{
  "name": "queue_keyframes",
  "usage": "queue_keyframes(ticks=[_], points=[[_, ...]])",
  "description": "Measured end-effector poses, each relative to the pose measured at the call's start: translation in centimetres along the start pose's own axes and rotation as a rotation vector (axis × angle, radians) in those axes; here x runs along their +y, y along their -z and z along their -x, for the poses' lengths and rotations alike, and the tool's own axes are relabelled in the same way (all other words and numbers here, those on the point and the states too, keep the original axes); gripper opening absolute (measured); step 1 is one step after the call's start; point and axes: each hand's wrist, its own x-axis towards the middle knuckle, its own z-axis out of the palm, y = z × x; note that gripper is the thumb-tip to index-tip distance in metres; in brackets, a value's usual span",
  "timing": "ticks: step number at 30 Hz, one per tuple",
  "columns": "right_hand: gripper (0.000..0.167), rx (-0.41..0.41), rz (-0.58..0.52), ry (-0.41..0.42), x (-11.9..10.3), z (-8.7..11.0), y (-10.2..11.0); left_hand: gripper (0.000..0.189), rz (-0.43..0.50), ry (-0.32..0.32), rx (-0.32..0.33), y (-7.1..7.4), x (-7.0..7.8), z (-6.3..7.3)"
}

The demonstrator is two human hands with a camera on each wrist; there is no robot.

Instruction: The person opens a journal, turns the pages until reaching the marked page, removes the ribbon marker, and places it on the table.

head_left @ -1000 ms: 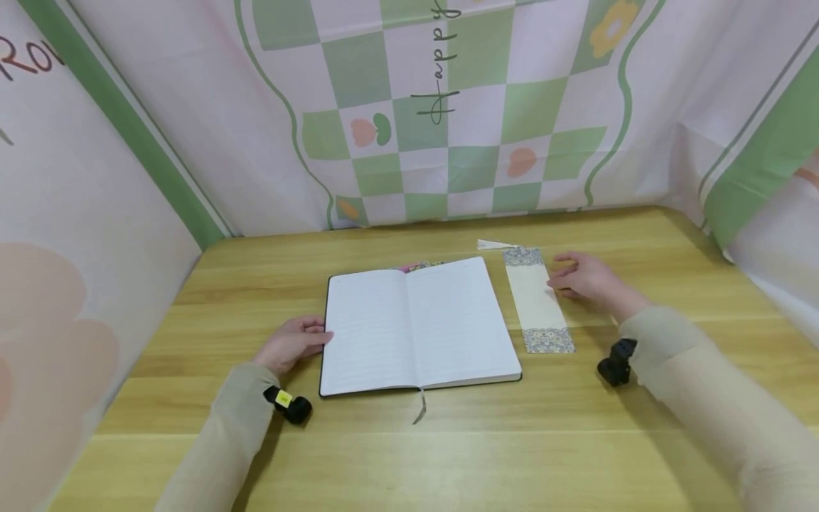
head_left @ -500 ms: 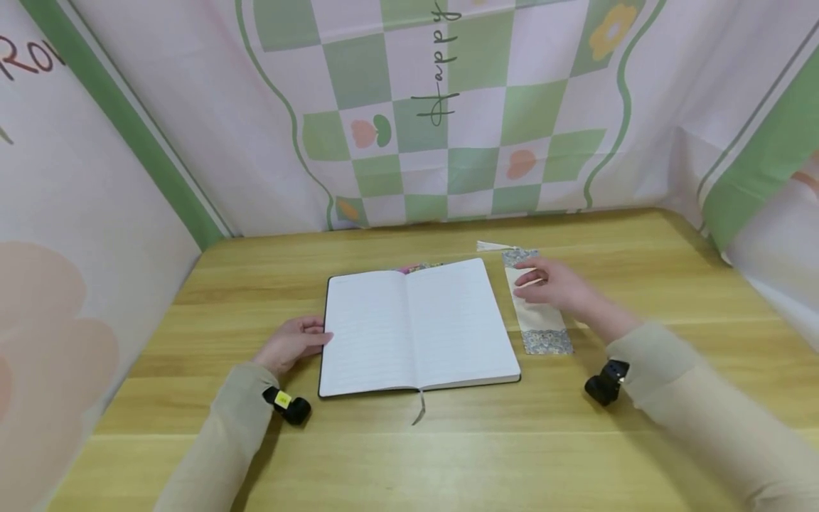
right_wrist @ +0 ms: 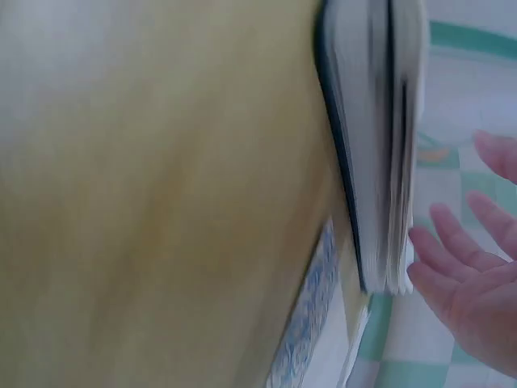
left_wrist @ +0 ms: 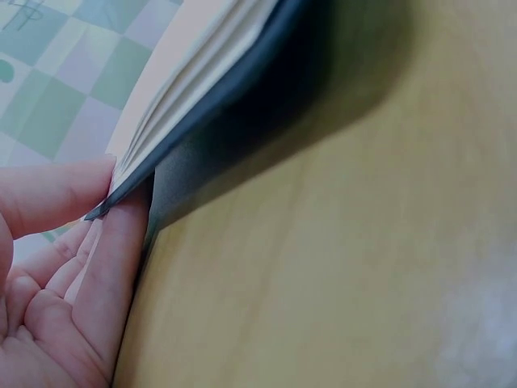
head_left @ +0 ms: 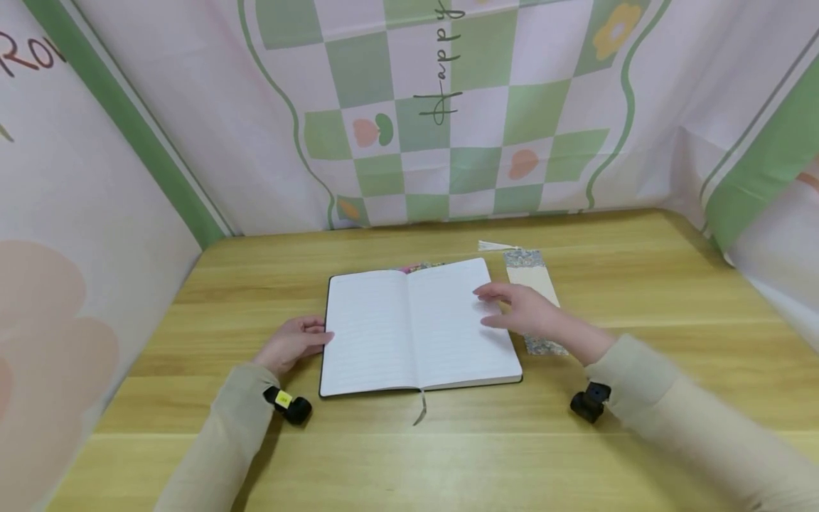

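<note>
1. Behind the notebook [head_left: 371, 334]: cloth backdrop [head_left: 475, 114], green and white checks, sideways "Happy", a flower. More printed cloth rises left and right of the notebook.
2. Under and all around the notebook: desk [head_left: 486, 459], light wood grain.
3. Front-left and front-right of the notebook: left sleeve [head_left: 214, 441] and right sleeve [head_left: 697, 419], both beige, reaching in.
4. Notebook itself: on the desk, spread to two faintly lined pages, dark cover showing at the edges. Shadow under the cover in the left wrist view.
5. Just right of the notebook, gap between: bookmark [head_left: 528, 276], cream middle, blue-grey patterned ends. Right hand partly blocks it in the head view.
6. Over the notebook's right edge: right hand [head_left: 521, 311]. Grip loose, fingers spread from thumb, nothing held. Can't tell if fingertips touch the page.
7. At the notebook's left edge: left hand [head_left: 289, 345]. Grip pinched on that edge, thumb on the page, fingers under the cover.
8. Front-left of the notebook: left wrist camera [head_left: 288, 407], yellow label. Front-right: right wrist camera [head_left: 590, 402]. Both black.
9. At the notebook's far edge: patterned item [head_left: 425, 268], pink and floral, mostly hidden.
10. Right-rear of the notebook: white tassel [head_left: 498, 246] at the bookmark's far end.
11. Front of the notebook: grey marker ribbon [head_left: 422, 409] trailing from the spine.
</note>
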Motion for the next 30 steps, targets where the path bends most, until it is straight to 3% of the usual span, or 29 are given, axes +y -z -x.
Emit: queue_keyframes(ticks=[10,14,21,30], points=[[0.048,-0.094,0.288,0.261,-0.7,0.6,-2.5,0.048,0.018,-0.006,-0.002,0.1,0.0,-0.1],[0.058,-0.149,0.397,0.244,-1.4,0.7,-3.0,0.048,0.022,-0.007,-0.002,0.1,0.1,0.0],[0.082,-0.257,0.43,0.192,-2.2,0.8,-3.6,0.049,0.019,-0.019,-0.017,0.2,0.0,0.0],[0.077,-0.283,0.488,0.175,-3.6,0.8,-3.7,0.05,0.009,-0.002,-0.011,0.1,0.1,0.0]])
